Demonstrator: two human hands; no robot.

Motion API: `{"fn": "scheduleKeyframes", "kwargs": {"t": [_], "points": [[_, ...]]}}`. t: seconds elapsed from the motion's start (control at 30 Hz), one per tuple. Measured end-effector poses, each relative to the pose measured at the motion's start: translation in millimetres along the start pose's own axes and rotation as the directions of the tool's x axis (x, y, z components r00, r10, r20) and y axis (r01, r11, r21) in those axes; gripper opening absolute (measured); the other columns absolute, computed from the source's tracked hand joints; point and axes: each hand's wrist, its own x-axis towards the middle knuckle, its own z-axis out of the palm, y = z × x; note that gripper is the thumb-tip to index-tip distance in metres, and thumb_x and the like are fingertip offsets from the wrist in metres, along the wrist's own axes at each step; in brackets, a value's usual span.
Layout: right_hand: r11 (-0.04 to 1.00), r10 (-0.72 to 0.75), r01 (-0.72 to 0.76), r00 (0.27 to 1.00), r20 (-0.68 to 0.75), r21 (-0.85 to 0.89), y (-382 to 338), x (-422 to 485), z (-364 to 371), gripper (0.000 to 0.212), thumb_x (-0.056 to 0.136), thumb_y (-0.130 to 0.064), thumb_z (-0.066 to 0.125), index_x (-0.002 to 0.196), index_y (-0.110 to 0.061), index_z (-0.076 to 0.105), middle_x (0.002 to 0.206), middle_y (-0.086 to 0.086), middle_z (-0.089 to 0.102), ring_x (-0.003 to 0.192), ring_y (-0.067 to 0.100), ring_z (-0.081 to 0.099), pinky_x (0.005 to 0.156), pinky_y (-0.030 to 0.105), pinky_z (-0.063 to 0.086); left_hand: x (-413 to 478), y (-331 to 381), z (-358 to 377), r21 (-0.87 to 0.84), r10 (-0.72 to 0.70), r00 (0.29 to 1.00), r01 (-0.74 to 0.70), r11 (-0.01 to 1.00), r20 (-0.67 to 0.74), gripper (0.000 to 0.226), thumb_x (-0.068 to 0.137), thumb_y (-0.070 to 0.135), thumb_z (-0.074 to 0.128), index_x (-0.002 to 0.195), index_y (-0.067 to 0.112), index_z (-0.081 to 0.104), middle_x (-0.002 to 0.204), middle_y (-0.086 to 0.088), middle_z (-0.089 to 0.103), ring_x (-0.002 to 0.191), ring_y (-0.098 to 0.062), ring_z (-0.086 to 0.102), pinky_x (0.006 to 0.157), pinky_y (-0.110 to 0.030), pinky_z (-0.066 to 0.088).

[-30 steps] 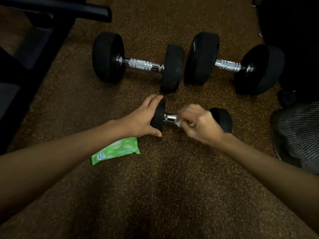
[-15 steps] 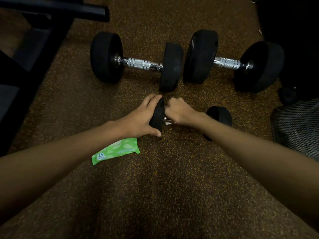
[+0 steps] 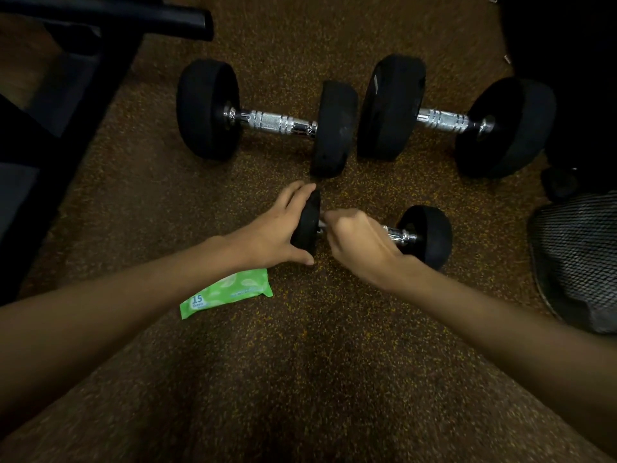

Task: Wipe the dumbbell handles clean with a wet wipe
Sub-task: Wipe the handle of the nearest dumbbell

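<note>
On floor (image 3: 334, 345): 3 dumbbells (image 3: 424, 235) | 1 wipe pack (image 3: 227, 292) | left hand (image 3: 277, 235) grips weight | right hand (image 3: 360, 242) clenches wipe (image 3: 322, 224)

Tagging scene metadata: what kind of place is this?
Probably a gym or home workout corner. Speckled rubber-type flooring, two large black dumbbells lying side by side, a small dumbbell, and part of a black equipment frame at upper left.

green wipes pack (image 3: 226, 293), black dumbbell heads (image 3: 424, 236), brown speckled floor (image 3: 300, 362)
</note>
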Motion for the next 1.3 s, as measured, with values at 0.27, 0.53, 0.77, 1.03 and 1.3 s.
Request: {"fn": "scheduleKeyframes", "kwargs": {"t": [0.27, 0.53, 0.77, 1.03, 1.3], "points": [[0.903, -0.354, 0.31, 0.929, -0.107, -0.296, 25, -23, 14, 0.039, 0.08, -0.01, 0.04, 0.107, 0.0, 0.067, 0.104, 0.015, 0.067, 0.09, 0.031, 0.065, 0.087, 0.034, 0.038, -1, 0, 2, -0.007, 0.001, 1.0, -0.002, 1.0, -0.008, 0.121, 0.066, 0.031, 0.084, 0.151, 0.015, 0.0, 0.156, -0.004, -0.004, 0.145, -0.02, 0.006, 0.114, -0.023, 0.013], [0.962, 0.063, -0.046, 0.996, -0.058, 0.268, 14, 4, -4, 0.014, 0.092, -0.014, 0.053, 0.097, -0.007, 0.064, 0.088, 0.011, 0.067, 0.078, 0.025, 0.063, 0.07, 0.04, 0.053, 2, 0, -1, 0.004, -0.009, 1.0, 0.009, 1.0, 0.006, 0.122, 0.064, 0.033, 0.084, 0.15, 0.014, 0.001, 0.156, -0.006, 0.0, 0.145, -0.022, 0.009, 0.118, -0.03, 0.016], [0.995, -0.087, 0.084, 0.995, -0.053, -0.053, 5, -8, 13, 0.025, 0.088, -0.002, 0.052, 0.112, 0.003, 0.059, 0.107, 0.02, 0.064, 0.097, 0.035, 0.061, 0.084, 0.04, 0.051, 1, -1, 0, 0.01, -0.005, 1.0, 0.005, 1.0, -0.004, 0.122, 0.063, 0.032, 0.085, 0.151, 0.013, 0.002, 0.156, -0.007, 0.001, 0.145, -0.022, 0.009, 0.115, -0.025, 0.014], [0.923, -0.304, 0.275, 0.95, -0.071, -0.268, 20, -22, 17, 0.03, 0.084, -0.007, 0.049, 0.108, 0.002, 0.065, 0.112, 0.019, 0.066, 0.101, 0.031, 0.064, 0.09, 0.036, 0.051, 3, 1, 0, 0.015, -0.02, 1.0, 0.02, 1.0, 0.001, 0.122, 0.063, 0.033, 0.085, 0.151, 0.015, 0.001, 0.156, -0.004, -0.001, 0.145, -0.021, 0.01, 0.114, -0.025, 0.015], [0.97, 0.102, -0.092, 0.994, 0.036, -0.226, -7, 12, 6, 0.028, 0.097, -0.02, 0.034, 0.112, -0.004, 0.052, 0.102, 0.018, 0.066, 0.092, 0.037, 0.064, 0.083, 0.041, 0.046, 0, 3, 1, 0.03, -0.015, 1.0, 0.015, 0.999, 0.0, 0.121, 0.064, 0.032, 0.084, 0.151, 0.014, 0.001, 0.156, -0.005, -0.002, 0.145, -0.022, 0.008, 0.115, -0.026, 0.014]]}}
